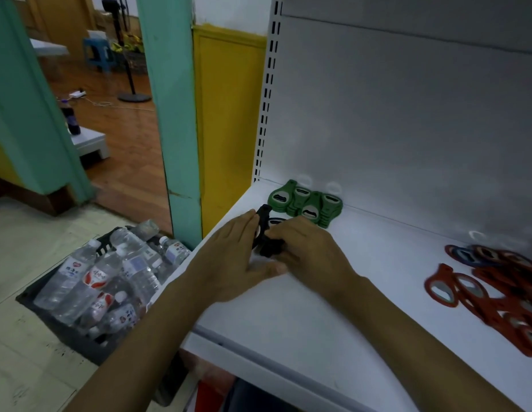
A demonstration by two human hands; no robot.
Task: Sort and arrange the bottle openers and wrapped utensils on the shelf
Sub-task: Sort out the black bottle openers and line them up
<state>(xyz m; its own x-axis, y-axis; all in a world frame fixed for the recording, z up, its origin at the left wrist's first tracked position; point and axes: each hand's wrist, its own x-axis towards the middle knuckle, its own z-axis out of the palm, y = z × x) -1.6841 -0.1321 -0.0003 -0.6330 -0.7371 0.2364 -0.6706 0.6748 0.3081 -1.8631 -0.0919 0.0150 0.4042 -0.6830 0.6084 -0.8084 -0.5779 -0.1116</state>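
Observation:
Black bottle openers (266,233) lie in a small bunch on the white shelf (333,316), near its left end. My left hand (238,257) presses against their left side with flat fingers, and my right hand (309,251) grips them from the right. Just behind them, several green bottle openers (306,203) sit in a neat group by the back panel. A spread of red bottle openers (493,295) covers the shelf's right side, with a few dark blue ones (463,254) behind it. No wrapped utensils are visible.
On the floor to the left, a dark crate (65,331) holds several plastic water bottles (110,281). A teal door frame (175,114) and a yellow wall panel (229,114) stand beside the shelf's perforated upright (267,93).

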